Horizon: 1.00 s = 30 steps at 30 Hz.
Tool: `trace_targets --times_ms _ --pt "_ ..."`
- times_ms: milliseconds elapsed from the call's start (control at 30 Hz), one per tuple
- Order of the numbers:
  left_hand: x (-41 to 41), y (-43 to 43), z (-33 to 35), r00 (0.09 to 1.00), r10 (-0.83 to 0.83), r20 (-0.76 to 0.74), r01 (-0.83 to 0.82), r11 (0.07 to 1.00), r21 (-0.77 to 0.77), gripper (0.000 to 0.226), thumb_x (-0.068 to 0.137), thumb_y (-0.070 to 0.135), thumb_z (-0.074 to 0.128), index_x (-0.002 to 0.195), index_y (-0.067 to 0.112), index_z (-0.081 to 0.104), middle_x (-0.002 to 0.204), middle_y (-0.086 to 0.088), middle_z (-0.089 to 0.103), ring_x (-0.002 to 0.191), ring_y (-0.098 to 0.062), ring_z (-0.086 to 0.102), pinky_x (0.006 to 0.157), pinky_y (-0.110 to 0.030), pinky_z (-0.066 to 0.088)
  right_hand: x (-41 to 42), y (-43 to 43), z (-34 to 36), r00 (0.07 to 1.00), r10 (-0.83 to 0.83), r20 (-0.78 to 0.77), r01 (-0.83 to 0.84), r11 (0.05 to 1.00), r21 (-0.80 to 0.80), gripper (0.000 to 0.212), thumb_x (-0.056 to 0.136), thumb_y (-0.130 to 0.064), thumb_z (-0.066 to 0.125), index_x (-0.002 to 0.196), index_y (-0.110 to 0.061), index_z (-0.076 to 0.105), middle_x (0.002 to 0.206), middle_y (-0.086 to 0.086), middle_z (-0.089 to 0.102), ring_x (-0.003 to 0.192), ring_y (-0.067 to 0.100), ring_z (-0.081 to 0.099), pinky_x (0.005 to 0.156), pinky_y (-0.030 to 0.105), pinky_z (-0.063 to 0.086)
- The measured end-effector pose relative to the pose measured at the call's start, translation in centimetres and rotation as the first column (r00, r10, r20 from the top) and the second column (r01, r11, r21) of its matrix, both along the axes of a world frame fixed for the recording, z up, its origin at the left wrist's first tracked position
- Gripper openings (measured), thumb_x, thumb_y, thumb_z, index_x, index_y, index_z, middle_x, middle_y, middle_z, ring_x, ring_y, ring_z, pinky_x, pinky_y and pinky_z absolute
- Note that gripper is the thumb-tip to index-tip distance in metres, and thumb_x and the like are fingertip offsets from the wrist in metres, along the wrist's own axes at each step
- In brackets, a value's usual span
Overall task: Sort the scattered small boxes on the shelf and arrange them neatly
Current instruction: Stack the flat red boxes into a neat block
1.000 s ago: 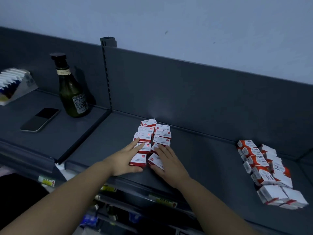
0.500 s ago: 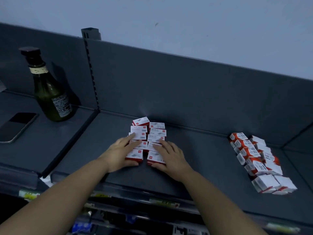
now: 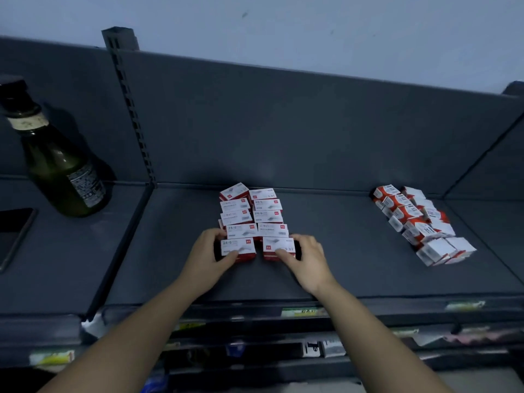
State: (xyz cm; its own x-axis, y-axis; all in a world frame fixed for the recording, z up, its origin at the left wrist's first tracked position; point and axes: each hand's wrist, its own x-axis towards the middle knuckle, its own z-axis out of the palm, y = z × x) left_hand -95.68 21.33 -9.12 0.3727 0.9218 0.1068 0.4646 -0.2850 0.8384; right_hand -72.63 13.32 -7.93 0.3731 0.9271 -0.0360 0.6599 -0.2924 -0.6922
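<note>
The step in hand looks like squaring up the near end of the double row (image 3: pixel 252 217) of red-and-white boxes. This row lies on the shelf (image 3: pixel 354 268) and runs from the back panel toward the front edge.

The left grip (image 3: pixel 204 259) is clamped on the left front box (image 3: pixel 238 248), thumb on its near face and fingers curled round its outer side. The right grip (image 3: pixel 309 259) is clamped the same way on the right front box (image 3: pixel 279 246) at the row's near right corner. A narrow gap shows between these two boxes, while the pairs behind them sit closer together. The farthest box on the row's left side is turned a little askew.

To the right of the double row and well apart from it, the orange-and-white boxes (image 3: pixel 419 222) lie in a looser, slanting line. To the left of the row, past the upright post, stand a green bottle (image 3: pixel 62 171) and a dark phone (image 3: pixel 14 231).

The next move probably calls for pressing the two front boxes inward and back until they meet each other and the pair behind. The boxes look light, so an uneven push could buckle the row. The askew box and the slanting batch seem to be what is left after that.
</note>
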Motion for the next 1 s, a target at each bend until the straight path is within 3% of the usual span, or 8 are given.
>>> trace_targets --times_ms 167,300,367,467,633,767,867,1000 --pt "-0.3 0.2 0.2 1.000 -0.021 -0.011 0.021 1.000 -0.004 0.039 0.086 0.028 0.073 0.121 0.021 0.056 0.116 0.007 0.051 0.109 -0.005 0.049 0.091 -0.019 0.039 0.0 -0.2 0.2 0.998 0.019 -0.055 -0.019 1.000 0.001 0.047 0.091 -0.040 0.068 0.132 -0.022 0.054 0.121 -0.012 0.048 0.120 0.008 0.035 0.100 0.024 0.029" --pt "-0.6 0.3 0.6 0.999 -0.036 0.010 0.037 0.996 -0.086 0.037 0.081 0.028 0.079 0.112 0.027 0.059 0.113 0.012 0.053 0.106 -0.002 0.052 0.083 -0.006 0.036 0.9 -0.1 0.6 0.974 0.022 -0.226 -0.025 1.000 -0.011 0.029 0.087 -0.032 0.075 0.109 -0.023 0.059 0.113 -0.008 0.062 0.108 0.012 0.056 0.083 0.017 0.042" --pt "-0.8 0.5 1.1 0.997 -0.059 0.043 0.065 0.983 -0.169 0.037 0.077 0.025 0.083 0.106 0.028 0.060 0.113 0.012 0.058 0.105 -0.003 0.056 0.082 -0.008 0.040 1.2 -0.5 0.9 0.965 0.027 -0.260 -0.031 0.999 -0.011 0.027 0.086 -0.030 0.077 0.104 -0.023 0.058 0.109 -0.007 0.065 0.101 0.010 0.059 0.076 0.016 0.042" --pt "-1.0 0.3 1.4 0.996 -0.042 0.083 0.061 0.969 -0.240 0.040 0.073 0.019 0.085 0.104 0.027 0.062 0.111 0.010 0.064 0.102 -0.003 0.059 0.083 -0.015 0.046 1.6 -1.1 1.0 0.950 0.030 -0.311 -0.028 1.000 0.011 0.028 0.084 -0.024 0.079 0.101 -0.023 0.056 0.106 -0.005 0.065 0.098 0.012 0.059 0.076 0.020 0.043" --pt "-0.8 -1.3 1.7 1.000 0.003 0.019 -0.001 0.994 -0.113 0.039 0.073 0.024 0.086 0.099 0.038 0.060 0.110 0.019 0.058 0.104 0.002 0.054 0.087 -0.015 0.042 2.2 -1.7 1.4 0.925 0.036 -0.378 -0.028 0.999 0.025 0.029 0.084 -0.021 0.079 0.099 -0.021 0.054 0.099 -0.004 0.062 0.086 0.007 0.055 0.074 0.018 0.045" --pt "-0.1 -2.4 1.8 0.997 0.044 -0.065 -0.036 0.991 0.125 0.039 0.072 0.034 0.085 0.103 0.040 0.062 0.109 0.028 0.055 0.104 -0.003 0.049 0.093 -0.021 0.028 2.5 -1.6 1.1 0.860 0.014 -0.511 0.020 0.998 0.060 0.027 0.085 -0.016 0.078 0.101 -0.020 0.057 0.099 0.006 0.069 0.087 0.011 0.062 0.082 0.025 0.050" --pt "0.7 -2.9 2.2 0.989 0.047 0.138 -0.056 0.996 0.063 0.038 0.073 0.019 0.085 0.099 0.037 0.063 0.111 0.019 0.058 0.097 -0.001 0.060 0.090 -0.019 0.045 2.5 -1.8 1.3 0.753 0.020 -0.658 0.091 0.987 0.135 0.024 0.088 -0.004 0.071 0.105 -0.013 0.056 0.096 0.005 0.072 0.092 0.016 0.065 0.088 0.028 0.052" --pt "1.9 -3.6 3.3 0.903 0.140 0.406 -0.035 0.966 -0.255 0.037 0.075 -0.001 0.080 0.102 0.020 0.067 0.112 0.004 0.067 0.092 -0.001 0.069 0.076 -0.015 0.055 1.6 -2.2 1.6 0.711 0.096 -0.697 0.055 0.980 0.191 0.027 0.090 0.002 0.066 0.110 -0.009 0.054 0.096 0.000 0.076 0.085 0.014 0.069 0.078 0.026 0.056"
